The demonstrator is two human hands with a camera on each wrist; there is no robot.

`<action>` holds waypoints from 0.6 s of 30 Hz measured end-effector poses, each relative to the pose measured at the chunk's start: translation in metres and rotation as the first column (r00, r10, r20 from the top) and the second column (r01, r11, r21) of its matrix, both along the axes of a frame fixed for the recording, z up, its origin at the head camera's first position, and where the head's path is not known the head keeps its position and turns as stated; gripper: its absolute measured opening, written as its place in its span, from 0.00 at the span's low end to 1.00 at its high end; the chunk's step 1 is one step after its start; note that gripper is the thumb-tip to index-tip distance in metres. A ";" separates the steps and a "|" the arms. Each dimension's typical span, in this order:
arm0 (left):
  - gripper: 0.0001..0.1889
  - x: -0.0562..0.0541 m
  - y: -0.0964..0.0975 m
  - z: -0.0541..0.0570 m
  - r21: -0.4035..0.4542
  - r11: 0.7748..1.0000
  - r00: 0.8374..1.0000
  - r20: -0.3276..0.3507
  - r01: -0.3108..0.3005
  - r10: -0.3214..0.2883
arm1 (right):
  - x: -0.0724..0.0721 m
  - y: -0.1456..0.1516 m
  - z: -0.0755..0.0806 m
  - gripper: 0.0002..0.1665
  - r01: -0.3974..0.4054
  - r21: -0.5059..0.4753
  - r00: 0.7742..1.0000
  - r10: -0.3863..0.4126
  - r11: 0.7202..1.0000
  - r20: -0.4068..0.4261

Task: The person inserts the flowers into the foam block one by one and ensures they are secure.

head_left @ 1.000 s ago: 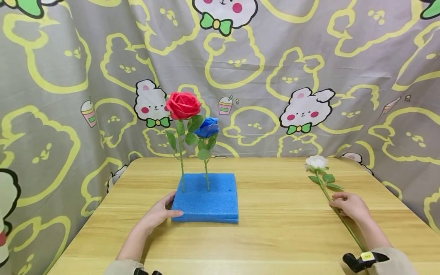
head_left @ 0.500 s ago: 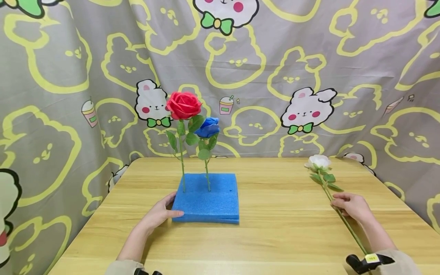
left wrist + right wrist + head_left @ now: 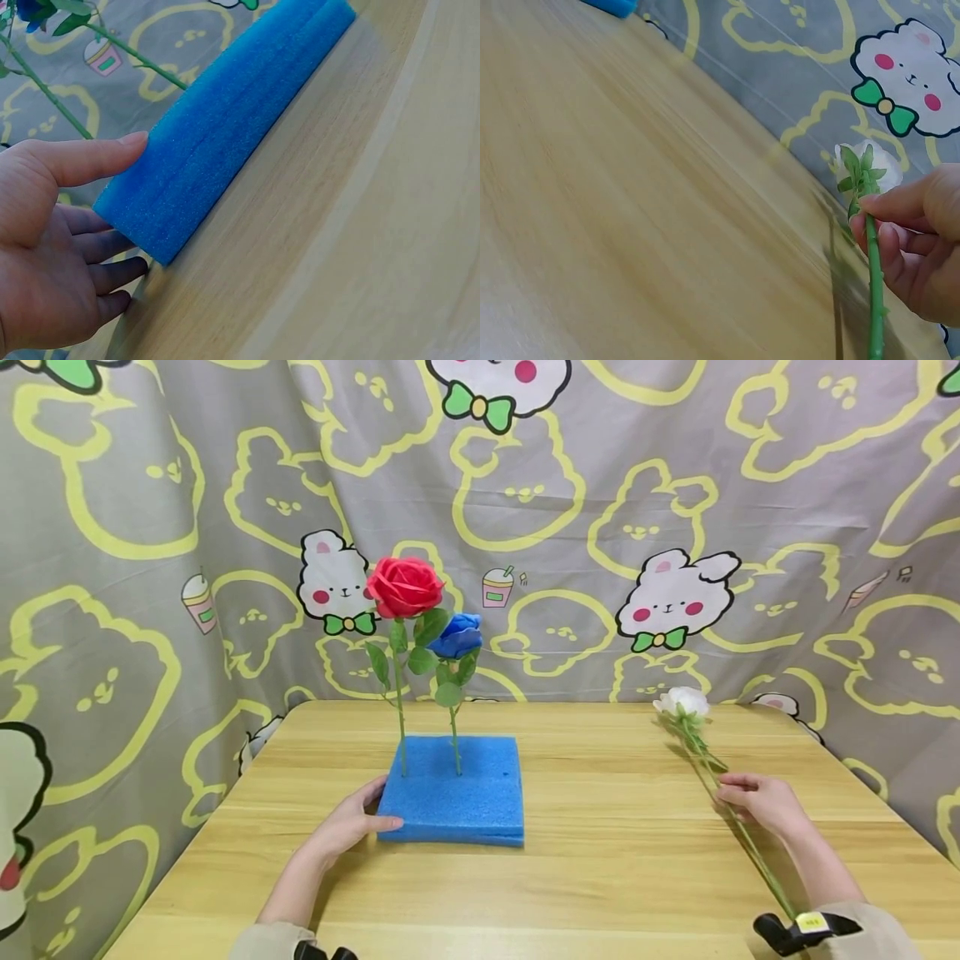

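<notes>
My left hand [image 3: 352, 827] grips the left end of a blue foam block [image 3: 457, 806], its thumb lying on the front top edge. In the left wrist view, the other fingers [image 3: 109, 274] are at the block's end, partly hidden by it. A red rose [image 3: 405, 587] and a shorter blue rose [image 3: 457, 637] stand upright with their stems in the block. Over on the right, my right hand [image 3: 765, 806] pinches the green stem of a white rose [image 3: 684, 703] between thumb and fingers. The right wrist view shows this stem [image 3: 875, 292] apart from its shadow on the table.
Everything is on a light wooden table [image 3: 600, 877]. A grey curtain [image 3: 555, 527] with yellow outlines and rabbit prints hangs behind it and along the sides. A small dark hole [image 3: 506, 774] shows in the block's top, to the right of the blue rose.
The white rose has turned in my right hand, and its bloom has shifted slightly left and up. Its leaves now show edge-on. My left hand stays on the foam block.
</notes>
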State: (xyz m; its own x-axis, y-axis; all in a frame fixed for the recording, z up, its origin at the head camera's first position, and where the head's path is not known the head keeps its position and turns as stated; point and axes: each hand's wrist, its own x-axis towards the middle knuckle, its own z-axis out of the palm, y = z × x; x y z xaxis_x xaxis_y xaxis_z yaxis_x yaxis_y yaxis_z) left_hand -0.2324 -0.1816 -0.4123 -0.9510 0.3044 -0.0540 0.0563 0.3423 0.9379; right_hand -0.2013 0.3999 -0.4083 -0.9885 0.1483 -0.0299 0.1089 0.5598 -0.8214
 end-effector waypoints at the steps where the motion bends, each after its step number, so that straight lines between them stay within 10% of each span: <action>1: 0.45 0.000 0.000 0.000 -0.002 1.000 1.000 -0.003 0.003 -0.003 | -0.001 -0.001 0.001 0.29 -0.002 -0.010 1.000 0.002 1.000 0.000; 18: 0.45 0.001 0.000 0.002 0.007 1.000 1.000 -0.013 0.018 -0.018 | -0.005 -0.027 0.020 0.32 -0.014 -0.062 0.993 0.006 0.998 -0.121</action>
State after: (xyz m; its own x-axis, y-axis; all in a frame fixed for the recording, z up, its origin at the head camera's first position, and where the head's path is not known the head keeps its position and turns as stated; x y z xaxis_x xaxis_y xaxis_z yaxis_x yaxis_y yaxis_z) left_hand -0.2310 -0.1820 -0.4107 -0.9460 0.3218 -0.0392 0.0749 0.3348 0.9393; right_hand -0.2067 0.3730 -0.3878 -0.9868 0.1401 0.0812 0.0012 0.5076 -0.8616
